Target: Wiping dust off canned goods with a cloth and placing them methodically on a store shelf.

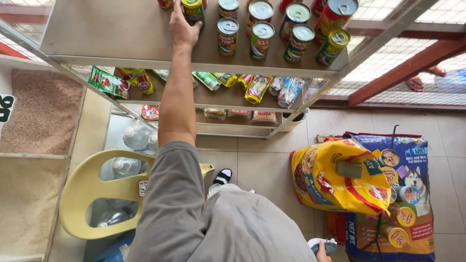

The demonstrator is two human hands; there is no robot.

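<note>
Overhead view of a metal shelf unit (121, 39) stocked with tinned goods. The left hand (183, 28) reaches up along an extended arm and rests on a green-labelled can (193, 10) at the left end of the top shelf; its fingers lie against the can's side, but whether the grip is closed round it cannot be told from this angle. To the can's right stand two rows of upright cans (264, 31), packed close and lids up, so that part of the shelf appears already arranged. The left half of the shelf is bare metal, which suggests room remains to fill. The right hand (321, 251) shows only at the bottom edge, near a dark object; its grip cannot be judged. Sachets (208, 80) line the shelf below; pet-food bags (359, 184) lie on the tiled floor (262, 170).
</note>
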